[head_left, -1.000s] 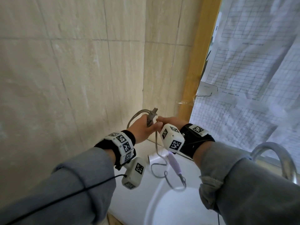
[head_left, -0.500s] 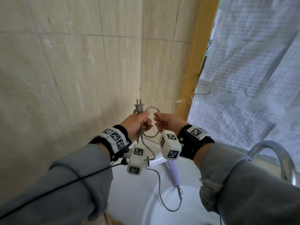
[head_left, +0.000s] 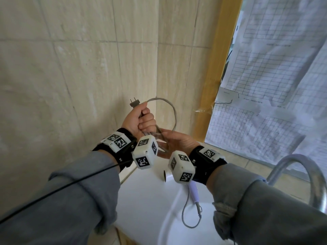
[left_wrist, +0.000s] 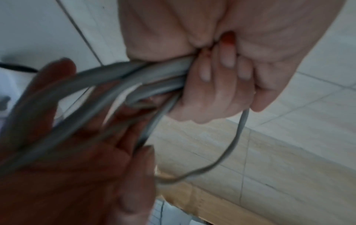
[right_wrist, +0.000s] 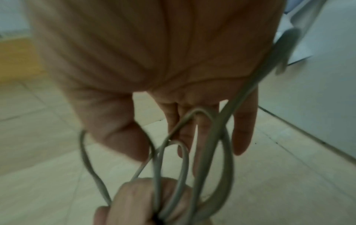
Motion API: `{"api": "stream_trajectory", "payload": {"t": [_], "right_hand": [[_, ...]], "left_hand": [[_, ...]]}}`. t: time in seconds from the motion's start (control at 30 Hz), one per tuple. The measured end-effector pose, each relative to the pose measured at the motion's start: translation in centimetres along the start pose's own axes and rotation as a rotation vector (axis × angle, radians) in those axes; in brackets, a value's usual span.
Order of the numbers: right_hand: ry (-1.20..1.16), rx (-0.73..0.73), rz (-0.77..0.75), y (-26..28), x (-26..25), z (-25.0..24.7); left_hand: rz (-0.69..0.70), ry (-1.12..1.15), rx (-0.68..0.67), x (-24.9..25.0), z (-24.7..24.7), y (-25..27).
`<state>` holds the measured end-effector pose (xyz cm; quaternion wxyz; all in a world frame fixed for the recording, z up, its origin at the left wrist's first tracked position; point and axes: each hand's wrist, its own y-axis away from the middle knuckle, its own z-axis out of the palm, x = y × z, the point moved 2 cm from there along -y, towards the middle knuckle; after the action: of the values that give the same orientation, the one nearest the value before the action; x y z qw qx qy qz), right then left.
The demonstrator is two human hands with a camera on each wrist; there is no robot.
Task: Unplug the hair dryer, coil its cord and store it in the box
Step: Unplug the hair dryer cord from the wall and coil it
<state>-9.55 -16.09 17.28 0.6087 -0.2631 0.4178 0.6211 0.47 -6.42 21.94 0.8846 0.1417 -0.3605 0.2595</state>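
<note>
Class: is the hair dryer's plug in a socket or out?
Out: the plug sticks up bare-pronged from the left hand.

L grip (head_left: 139, 119) fisted, R grip (head_left: 178, 142) flat.

No legible text is showing in any view. The wrist bands (head_left: 118, 141) and the white cubes (head_left: 145, 152) fixed to them are carrying black-and-white square code markers, not readable lettering. The gridded paper sheets (head_left: 276, 71) hanging at right are bearing small printed lines, possibly headings, too small and blurred to read. Both wrist views are showing no markings.
</note>
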Motion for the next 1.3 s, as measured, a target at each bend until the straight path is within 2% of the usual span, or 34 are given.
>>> {"api": "stream_trajectory", "payload": {"t": [0.1,0.23,0.4,0.6,0.77,0.87,1.0,1.07,1.23,1.3], "right_hand": [[-0.151,0.061,-0.062,0.1,-0.9,0.2],[-0.155,0.216,-0.137,0.2,-2.3,0.5],[-0.248,0.341,-0.271,-0.3,-3.5,1.9],[-0.223,0.396,-0.284,-0.7,-3.6,1.3],[-0.179,0.296,-0.206,-0.2,-3.5,1.4],[0.096,0.188,-0.117,0.9,-3.0,1.4],[0.679,0.009,0.112,1.5,-0.6,0.5],[0.889,0.032,0.193,1.7,0.4,-0.3],[1.302,0.156,0.276,1.2,0.9,-4.8],[1.314,0.227,0.300,1.5,0.9,-6.3]], "left_hand": [[0.004,-0.101,0.026,-0.2,-0.4,0.3],[0.000,-0.153,0.048,-1.0,-0.6,0.4],[0.028,-0.059,0.078,-1.5,0.1,0.6],[0.067,-0.080,0.024,-1.6,1.6,0.6],[0.102,-0.068,0.101,-1.7,1.7,0.4],[0.143,0.000,0.182,-0.9,1.4,0.3],[0.174,0.067,0.202,0.8,1.0,0.2],[0.172,0.051,0.187,1.5,0.8,0.3],[0.137,-0.054,0.146,3.7,0.4,1.2],[0.155,-0.153,0.174,4.7,0.2,1.5]]}}
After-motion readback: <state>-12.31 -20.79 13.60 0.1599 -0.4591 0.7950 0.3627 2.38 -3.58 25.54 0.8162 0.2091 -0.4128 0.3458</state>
